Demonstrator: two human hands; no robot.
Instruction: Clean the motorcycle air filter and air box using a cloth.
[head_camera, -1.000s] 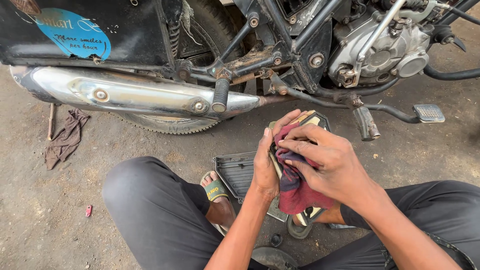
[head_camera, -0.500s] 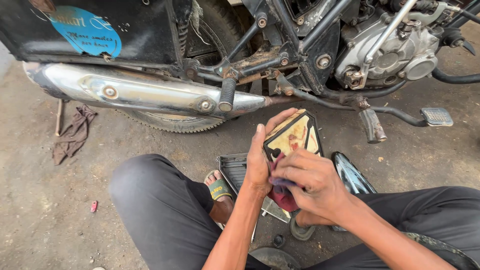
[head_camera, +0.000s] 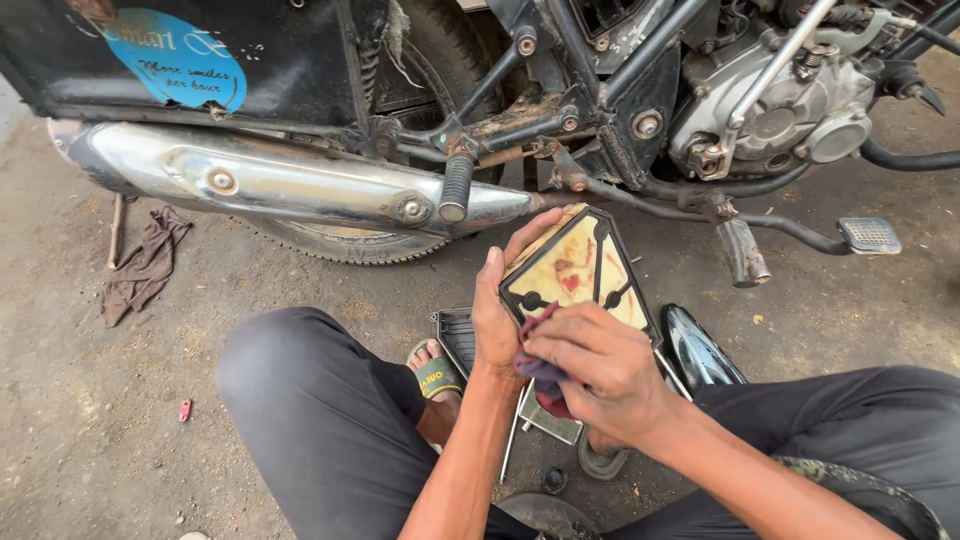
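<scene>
My left hand (head_camera: 502, 300) holds up a flat, angular air filter (head_camera: 578, 267) with a black frame and stained yellow foam. My right hand (head_camera: 598, 368) presses a dark red and blue rag (head_camera: 538, 372) against the filter's lower edge. Both hands are in front of my knees, below the motorcycle's chrome exhaust pipe (head_camera: 290, 188). The lower part of the filter is hidden behind my right hand.
The motorcycle's engine (head_camera: 790, 115), footpeg (head_camera: 455, 188) and brake pedal (head_camera: 868, 235) stand close ahead. A black plastic cover (head_camera: 460, 335) and a glossy black panel (head_camera: 700, 352) lie by my feet. A brown rag (head_camera: 145, 265) and a small red object (head_camera: 185, 410) lie on the dirt at left.
The rag has slid from covering the filter's face down to its lower edge, so the yellow foam shows. Both hands have stayed near the same place.
</scene>
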